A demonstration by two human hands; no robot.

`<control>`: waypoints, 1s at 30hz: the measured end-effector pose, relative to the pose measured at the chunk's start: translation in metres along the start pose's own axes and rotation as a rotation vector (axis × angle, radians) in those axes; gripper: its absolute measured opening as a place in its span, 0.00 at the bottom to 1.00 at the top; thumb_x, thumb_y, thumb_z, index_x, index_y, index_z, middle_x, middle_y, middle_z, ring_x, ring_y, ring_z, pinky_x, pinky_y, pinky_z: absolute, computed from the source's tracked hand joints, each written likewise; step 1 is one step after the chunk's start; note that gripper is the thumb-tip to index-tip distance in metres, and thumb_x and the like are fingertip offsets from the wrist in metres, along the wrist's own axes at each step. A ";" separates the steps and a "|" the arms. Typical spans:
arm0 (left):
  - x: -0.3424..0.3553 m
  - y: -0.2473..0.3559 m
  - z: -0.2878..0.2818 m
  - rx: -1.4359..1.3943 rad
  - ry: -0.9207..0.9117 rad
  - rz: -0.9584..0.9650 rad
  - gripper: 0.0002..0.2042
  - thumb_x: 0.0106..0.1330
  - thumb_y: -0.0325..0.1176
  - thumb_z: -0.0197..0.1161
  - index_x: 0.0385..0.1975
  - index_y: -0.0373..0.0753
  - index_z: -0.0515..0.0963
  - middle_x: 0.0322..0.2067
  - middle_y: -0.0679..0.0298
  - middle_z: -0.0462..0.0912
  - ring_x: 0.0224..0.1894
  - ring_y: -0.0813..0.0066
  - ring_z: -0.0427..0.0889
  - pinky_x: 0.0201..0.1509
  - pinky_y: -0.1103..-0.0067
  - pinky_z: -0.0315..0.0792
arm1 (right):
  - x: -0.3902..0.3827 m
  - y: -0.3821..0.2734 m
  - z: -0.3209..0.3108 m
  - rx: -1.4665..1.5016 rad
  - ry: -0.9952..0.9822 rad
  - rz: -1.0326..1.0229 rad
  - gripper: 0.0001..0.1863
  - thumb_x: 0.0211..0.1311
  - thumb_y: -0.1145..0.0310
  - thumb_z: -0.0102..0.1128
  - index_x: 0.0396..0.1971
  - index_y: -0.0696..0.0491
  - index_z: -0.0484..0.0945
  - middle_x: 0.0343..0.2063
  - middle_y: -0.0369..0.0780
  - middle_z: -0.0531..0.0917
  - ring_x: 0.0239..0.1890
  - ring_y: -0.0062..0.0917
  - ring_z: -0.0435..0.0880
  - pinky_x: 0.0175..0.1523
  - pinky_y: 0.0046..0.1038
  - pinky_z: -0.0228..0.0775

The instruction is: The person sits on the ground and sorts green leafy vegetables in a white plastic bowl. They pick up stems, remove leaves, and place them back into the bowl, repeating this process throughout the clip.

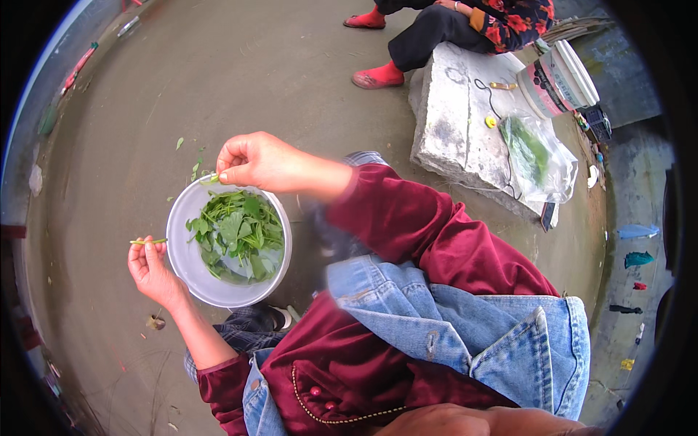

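Observation:
A white plastic basin (182, 263) stands on the ground before me, with green leafy vegetables (236, 231) lying in it. Just outside its left rim, my left hand (151, 270) pinches a thin green stem (138, 242) between thumb and fingers. Over the basin's far rim, my right hand (251, 161) is closed in a pinch on a small green leafy piece (214, 179). The two hands are apart from each other.
Scraps of leaf (195, 168) lie on the ground beyond the basin. At the upper right, a person in red shoes (378, 77) sits on a pale stone slab (445, 109). A clear bag of greens (534, 154) and a white bucket (556, 80) stand on it.

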State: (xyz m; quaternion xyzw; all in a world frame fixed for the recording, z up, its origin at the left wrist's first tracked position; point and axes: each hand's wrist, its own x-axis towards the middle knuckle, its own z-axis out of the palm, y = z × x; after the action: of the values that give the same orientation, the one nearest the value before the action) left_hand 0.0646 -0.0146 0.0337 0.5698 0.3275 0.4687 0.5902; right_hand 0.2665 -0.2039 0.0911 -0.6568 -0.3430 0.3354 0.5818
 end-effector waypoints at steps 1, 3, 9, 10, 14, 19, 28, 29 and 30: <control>-0.001 -0.005 0.004 0.017 -0.021 -0.010 0.07 0.65 0.22 0.57 0.42 0.32 0.73 0.34 0.63 0.78 0.31 0.81 0.76 0.37 0.84 0.75 | -0.011 -0.002 -0.018 0.026 0.047 -0.022 0.08 0.55 0.69 0.63 0.31 0.57 0.79 0.27 0.36 0.82 0.31 0.18 0.78 0.39 0.24 0.71; -0.005 -0.019 0.013 0.073 -0.094 -0.065 0.07 0.65 0.23 0.58 0.41 0.33 0.73 0.33 0.65 0.77 0.30 0.83 0.75 0.36 0.85 0.73 | -0.035 0.015 -0.066 0.024 0.200 -0.034 0.07 0.56 0.70 0.62 0.32 0.57 0.79 0.28 0.35 0.81 0.32 0.17 0.77 0.39 0.22 0.71; -0.004 -0.061 0.014 0.122 -0.207 -0.069 0.06 0.65 0.25 0.59 0.40 0.34 0.75 0.31 0.68 0.76 0.29 0.85 0.73 0.35 0.85 0.71 | -0.198 0.075 -0.283 -0.324 1.302 -0.122 0.05 0.57 0.73 0.62 0.33 0.57 0.79 0.26 0.33 0.80 0.27 0.15 0.75 0.33 0.19 0.67; -0.002 -0.067 0.012 0.115 -0.221 -0.055 0.06 0.65 0.25 0.59 0.40 0.34 0.75 0.31 0.68 0.76 0.29 0.85 0.73 0.34 0.86 0.71 | -0.237 0.079 -0.321 -0.338 1.577 -0.168 0.05 0.57 0.72 0.63 0.32 0.57 0.79 0.26 0.35 0.81 0.27 0.17 0.76 0.35 0.21 0.69; 0.001 -0.090 0.008 0.194 -0.280 -0.131 0.07 0.65 0.26 0.59 0.41 0.36 0.75 0.30 0.69 0.76 0.28 0.86 0.72 0.33 0.86 0.71 | -0.422 0.074 -0.412 -0.850 2.158 -0.104 0.08 0.54 0.68 0.65 0.30 0.56 0.79 0.26 0.36 0.82 0.28 0.20 0.78 0.37 0.24 0.71; -0.006 -0.107 0.001 0.262 -0.337 -0.119 0.07 0.65 0.26 0.58 0.42 0.36 0.74 0.30 0.70 0.76 0.28 0.86 0.71 0.32 0.87 0.70 | -0.543 0.064 -0.448 -1.123 2.301 0.448 0.16 0.54 0.59 0.66 0.33 0.57 0.79 0.28 0.37 0.83 0.31 0.25 0.81 0.38 0.28 0.72; -0.008 -0.110 -0.015 0.294 -0.394 -0.143 0.07 0.66 0.25 0.58 0.42 0.36 0.75 0.33 0.68 0.78 0.26 0.86 0.71 0.31 0.87 0.70 | -0.514 0.075 -0.465 -0.288 1.574 0.622 0.23 0.54 0.55 0.66 0.36 0.63 0.80 0.28 0.42 0.81 0.26 0.28 0.78 0.33 0.30 0.68; -0.008 -0.109 -0.014 0.287 -0.403 -0.138 0.07 0.66 0.25 0.58 0.42 0.36 0.75 0.33 0.68 0.78 0.26 0.86 0.71 0.31 0.87 0.70 | -0.506 0.075 -0.469 -0.314 1.575 0.664 0.20 0.54 0.57 0.66 0.33 0.62 0.80 0.26 0.41 0.81 0.25 0.27 0.77 0.32 0.30 0.67; -0.008 -0.108 -0.014 0.291 -0.393 -0.153 0.07 0.66 0.25 0.58 0.42 0.36 0.75 0.33 0.68 0.78 0.26 0.86 0.71 0.31 0.87 0.70 | -0.499 0.076 -0.472 -0.328 1.539 0.711 0.18 0.53 0.59 0.66 0.31 0.62 0.81 0.24 0.41 0.81 0.24 0.27 0.77 0.30 0.30 0.66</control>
State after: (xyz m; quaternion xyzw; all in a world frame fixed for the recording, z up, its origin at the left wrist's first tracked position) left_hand 0.0681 -0.0077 -0.0749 0.7025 0.3127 0.2510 0.5880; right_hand 0.3982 -0.8822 0.0820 -0.8453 0.3284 -0.0942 0.4108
